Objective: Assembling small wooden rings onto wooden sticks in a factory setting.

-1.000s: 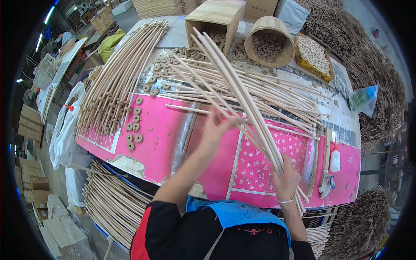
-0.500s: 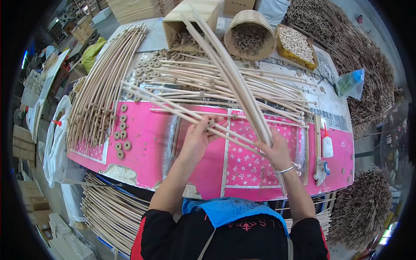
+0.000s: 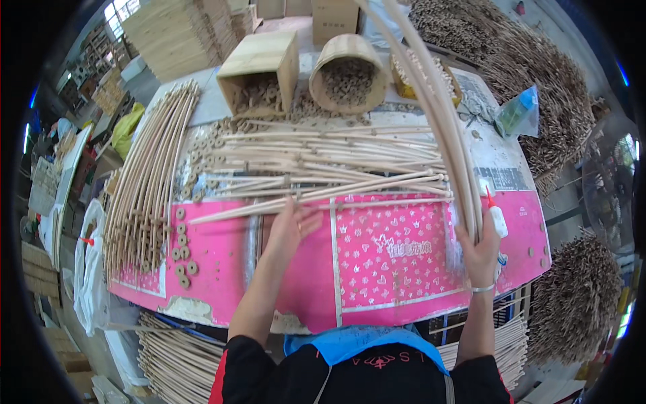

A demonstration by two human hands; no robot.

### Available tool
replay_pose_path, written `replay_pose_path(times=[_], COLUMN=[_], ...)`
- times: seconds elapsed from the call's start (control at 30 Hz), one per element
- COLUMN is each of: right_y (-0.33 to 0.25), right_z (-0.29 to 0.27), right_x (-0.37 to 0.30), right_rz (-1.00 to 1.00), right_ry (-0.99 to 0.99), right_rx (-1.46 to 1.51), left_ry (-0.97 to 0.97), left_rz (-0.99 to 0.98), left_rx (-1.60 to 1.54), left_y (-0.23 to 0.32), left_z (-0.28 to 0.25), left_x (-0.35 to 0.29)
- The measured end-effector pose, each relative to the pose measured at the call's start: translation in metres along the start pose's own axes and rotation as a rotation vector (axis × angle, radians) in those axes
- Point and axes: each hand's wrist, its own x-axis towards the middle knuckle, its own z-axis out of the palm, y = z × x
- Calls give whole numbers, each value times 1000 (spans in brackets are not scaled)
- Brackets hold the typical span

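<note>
A bundle of long pale wooden rods rises from my right hand, which is wrapped around its lower end at the table's right side. My left hand is over the pink cover, left of the middle, its fingers spread and slightly blurred. Its fingertips are at the near edge of loose rods that lie crosswise; whether they touch is hard to tell. Behind these, more rods lie across the table, several with small brown rings on them. Loose brown rings lie on the pink cover at the left.
A square wooden bucket and a round one, both tipped, hold rings. A yellow basket holds pale beads. Ringed rods are piled at left. A glue bottle stands beside my right hand. Bundled rods stand at right.
My right hand and its bundle have moved right. The rods my left hand was holding now lie on the table with the others, and its fingers have spread.
</note>
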Motion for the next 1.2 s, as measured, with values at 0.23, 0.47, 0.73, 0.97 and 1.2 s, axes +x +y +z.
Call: replay_pose_path(times=[0.23,0.47,0.73,0.97,1.2], right_y=[49,71,106,89,70], right_z=[8,35,68,59,52], right_x=[-69,-103,-139,-130,-122], right_rz=[329,613,585,508,581], right_ry=[-242,-471,-368,-348,-429], right_rx=[320,608,332,162,256], left_ry=[9,-180,-364,50,106], left_rz=[-98,38,263,836,800], left_rx=[327,758,899,1702,1885], left_y=[16,18,79,97,96], left_z=[-8,-3,81,112,146], left_x=[12,29,137,347,446])
